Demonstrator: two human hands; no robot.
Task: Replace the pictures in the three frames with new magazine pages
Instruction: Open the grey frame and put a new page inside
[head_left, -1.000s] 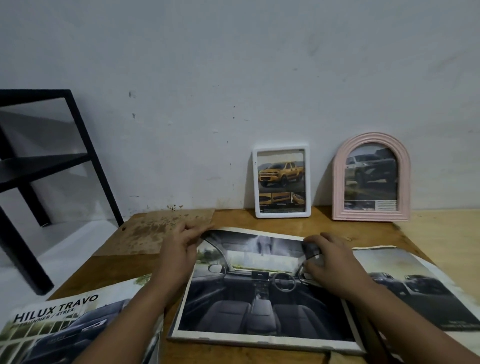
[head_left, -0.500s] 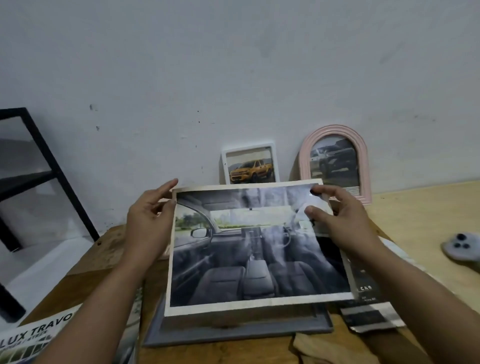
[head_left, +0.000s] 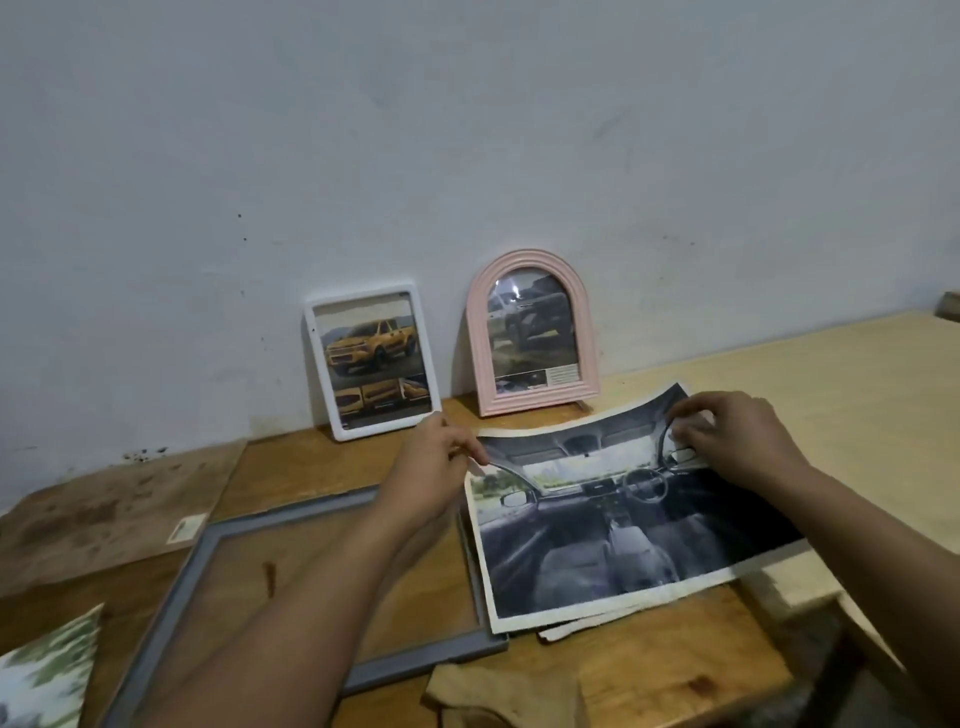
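**Car-interior page held by its far edge beside the grey frame**

Both hands pinch the far edge of a glossy magazine page (head_left: 623, 525) printed with a dark car interior. The left hand (head_left: 436, 473) nips the far-left corner between thumb and fingertips; the right hand (head_left: 737, 447) curls its fingers over the far-right part of the edge. The sheet is slightly bowed, with a pale, worn border, and its near edge lies on other loose pages on the wooden table (head_left: 649, 670), to the right.

Left of the page a flat rectangular grey frame (head_left: 166, 623) lies on the table with bare wood showing through its opening; the page's left edge lies just beside the frame's right rail.

Against the pale wall at the far side lean two smaller frames: a white rounded-rectangle frame (head_left: 371, 361) holding a yellow pickup picture, and right of it a ribbed pink arched frame (head_left: 530, 332) holding a dark truck picture.

A brown backing board (head_left: 104, 514) lies far left, and a crumpled tan cloth (head_left: 498, 696) sits at the near edge.
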